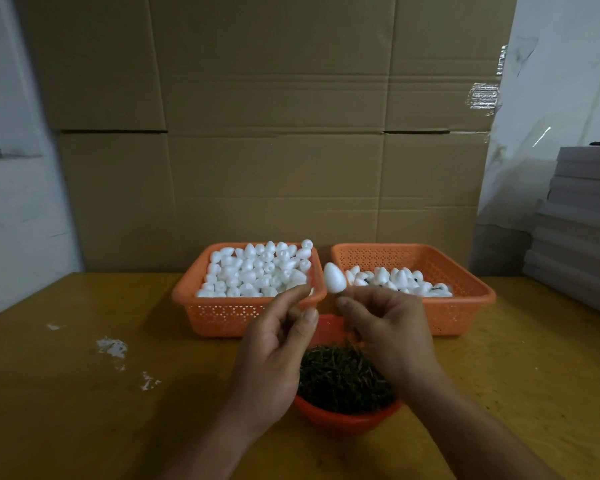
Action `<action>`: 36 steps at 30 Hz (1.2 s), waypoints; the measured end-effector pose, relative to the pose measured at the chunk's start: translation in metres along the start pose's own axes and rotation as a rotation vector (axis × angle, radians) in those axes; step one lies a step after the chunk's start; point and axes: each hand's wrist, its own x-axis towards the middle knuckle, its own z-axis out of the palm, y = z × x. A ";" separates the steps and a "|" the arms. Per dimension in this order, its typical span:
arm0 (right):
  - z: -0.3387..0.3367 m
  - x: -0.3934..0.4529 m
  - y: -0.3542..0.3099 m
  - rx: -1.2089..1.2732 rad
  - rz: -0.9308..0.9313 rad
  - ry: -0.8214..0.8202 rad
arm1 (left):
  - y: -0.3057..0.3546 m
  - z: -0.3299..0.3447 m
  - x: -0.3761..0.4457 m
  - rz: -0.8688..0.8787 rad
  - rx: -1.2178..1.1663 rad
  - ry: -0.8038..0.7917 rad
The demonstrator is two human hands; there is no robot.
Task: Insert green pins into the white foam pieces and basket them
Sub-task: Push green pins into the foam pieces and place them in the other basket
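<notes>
The right hand (385, 327) pinched a white foam piece (334, 278) at its lower end, holding it up between the two orange baskets. The left hand (278, 341) had its fingers curled — whether it held anything could not be told. Judging by this, the piece was pinned; next it would go to the right basket (465, 306) — beyond the bowl of green pins (343, 379).

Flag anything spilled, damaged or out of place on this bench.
White crumbs lie scattered on the wooden table, left of the left orange basket; they look like foam debris, though that is a guess. Foam pieces and green pins sit inside their containers.
</notes>
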 end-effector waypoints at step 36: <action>-0.053 0.083 0.033 -0.868 0.008 0.225 | -0.023 -0.017 0.011 -0.106 0.357 0.282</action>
